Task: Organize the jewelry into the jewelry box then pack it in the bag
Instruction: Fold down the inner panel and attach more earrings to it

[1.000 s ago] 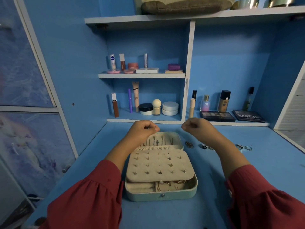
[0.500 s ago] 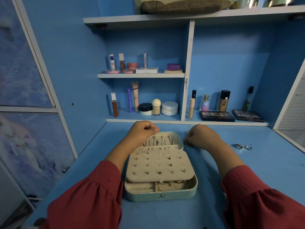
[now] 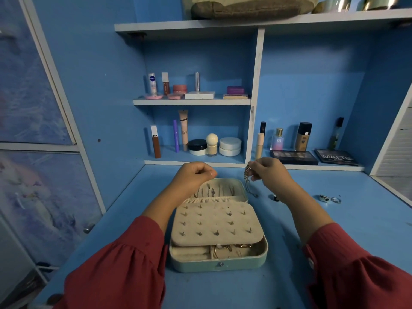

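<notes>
Jewelry box: the jewelry box (image 3: pixel 217 262) lies open on the blue table (image 3: pixel 356 230), between the person's two arms. Its stud panel (image 3: pixel 217 224) already carries many earrings, chains hang in the lid (image 3: pixel 219 188), and gold pieces lie in the bottom tray.
Chain: a beaded chain (image 3: pixel 247 175) hangs from the right hand (image 3: pixel 270 172), just beside the lid's right edge, with its lower end near the table.
Right hand: the fingers pinch the top of the chain.
Left hand: the left hand (image 3: pixel 194 176) is over the lid with its fingers curled. Whether it holds something cannot be told.
Left to do: a small dark piece (image 3: pixel 276 198) and two rings (image 3: pixel 330 199) are not yet in the box.
Bag: a bag (image 3: pixel 252 7) lies on the top shelf, well apart.
Progress: sorting seems mostly done; packing is not begun.
</notes>
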Tool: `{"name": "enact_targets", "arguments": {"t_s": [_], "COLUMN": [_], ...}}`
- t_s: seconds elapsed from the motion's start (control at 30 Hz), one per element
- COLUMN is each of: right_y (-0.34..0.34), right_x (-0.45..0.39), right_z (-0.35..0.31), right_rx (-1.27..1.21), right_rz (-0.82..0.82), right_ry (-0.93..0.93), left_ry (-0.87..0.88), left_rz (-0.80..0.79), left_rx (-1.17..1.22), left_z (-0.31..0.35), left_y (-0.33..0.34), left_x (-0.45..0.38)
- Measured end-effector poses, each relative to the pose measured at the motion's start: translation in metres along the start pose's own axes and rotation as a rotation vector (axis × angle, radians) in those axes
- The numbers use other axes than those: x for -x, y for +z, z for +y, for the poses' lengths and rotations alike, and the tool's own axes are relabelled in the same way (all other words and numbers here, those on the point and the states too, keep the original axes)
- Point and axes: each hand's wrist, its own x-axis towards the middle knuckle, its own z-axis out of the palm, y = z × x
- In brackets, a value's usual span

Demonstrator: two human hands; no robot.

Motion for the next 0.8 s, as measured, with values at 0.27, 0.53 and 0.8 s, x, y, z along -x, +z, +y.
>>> {"name": "enact_targets", "arguments": {"t_s": [0.27,0.53,0.8], "right_y": [0.009,0.020,0.018], "right_x": [0.014,0.023,0.023], "right_z": [-0.013,-0.020,-0.020], "right_rx": [-0.221,-0.198,-0.261], "right_rz": [-0.281,-0.351,-0.465], "right_ry": [-0.077,-0.126,-0.127], "left_ry": [0.067,0.059,0.085], "left_rz": [-0.142,-0.142,-0.052], "left_rx": [0.128,0.171,0.173], "left_z": [0.009,0.013,0.020], "left_y": [0.001,0.005,0.000], "left_x": [0.006,0.008,0.010]}}
